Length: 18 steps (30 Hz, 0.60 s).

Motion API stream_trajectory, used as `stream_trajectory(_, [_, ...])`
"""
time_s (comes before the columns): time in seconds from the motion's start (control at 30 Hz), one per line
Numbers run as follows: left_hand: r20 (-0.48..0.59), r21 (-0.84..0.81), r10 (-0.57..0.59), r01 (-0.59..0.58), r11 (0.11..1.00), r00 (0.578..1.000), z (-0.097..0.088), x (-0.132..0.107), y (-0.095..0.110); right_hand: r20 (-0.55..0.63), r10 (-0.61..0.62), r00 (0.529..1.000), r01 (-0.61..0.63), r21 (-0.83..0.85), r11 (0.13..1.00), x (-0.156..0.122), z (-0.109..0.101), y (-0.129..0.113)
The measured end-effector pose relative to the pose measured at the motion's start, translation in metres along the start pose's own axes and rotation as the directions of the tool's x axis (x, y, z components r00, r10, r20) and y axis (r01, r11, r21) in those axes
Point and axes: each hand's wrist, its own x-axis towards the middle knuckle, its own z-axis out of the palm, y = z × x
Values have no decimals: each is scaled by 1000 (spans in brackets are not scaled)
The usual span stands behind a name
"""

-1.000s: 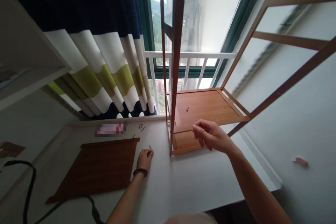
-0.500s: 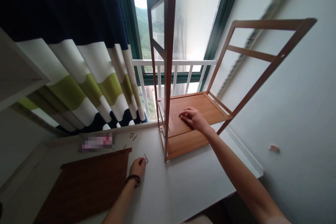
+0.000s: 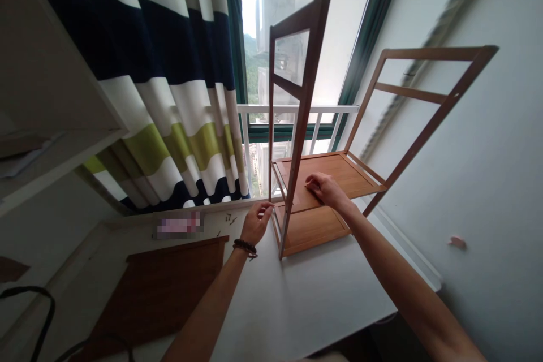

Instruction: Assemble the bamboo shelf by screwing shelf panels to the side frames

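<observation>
A brown wooden two-tier shelf (image 3: 326, 174) stands upright, with tall frames at both ends. My left hand (image 3: 256, 223), a dark beaded bracelet on its wrist, is pinched at the outer side of the left end frame (image 3: 299, 119). The hex key seen in it earlier is hardly visible now. Over the upper board, my right hand (image 3: 326, 188) is closed, with what looks like a small screw (image 3: 306, 185) at its fingertips. A separate brown wooden panel (image 3: 169, 288) lies flat to the left.
Several loose screws (image 3: 229, 218) lie on the white tabletop (image 3: 258, 305) beside a blurred pink packet (image 3: 178, 225). Behind are a striped curtain (image 3: 169, 102), white railing (image 3: 322, 108) and window. A white wall (image 3: 487, 181) borders the right; dark cables (image 3: 46, 294) show at lower left.
My left hand has moved up and right from the tabletop to the shelf's left frame. The right hand stays over the upper board. The view has shifted a little.
</observation>
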Motion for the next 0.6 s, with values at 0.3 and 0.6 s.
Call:
stream_trajectory(0.3, [243,-29,135,-132,991,961,-45,-25,73,-144,6,989,-7,-8,1000,-61,-19,-58])
stream_trajectory(0.6, [453,-213,-39,150,965,891,-47,-59,37,199,80,977,-158,416,895,-122,51,-117])
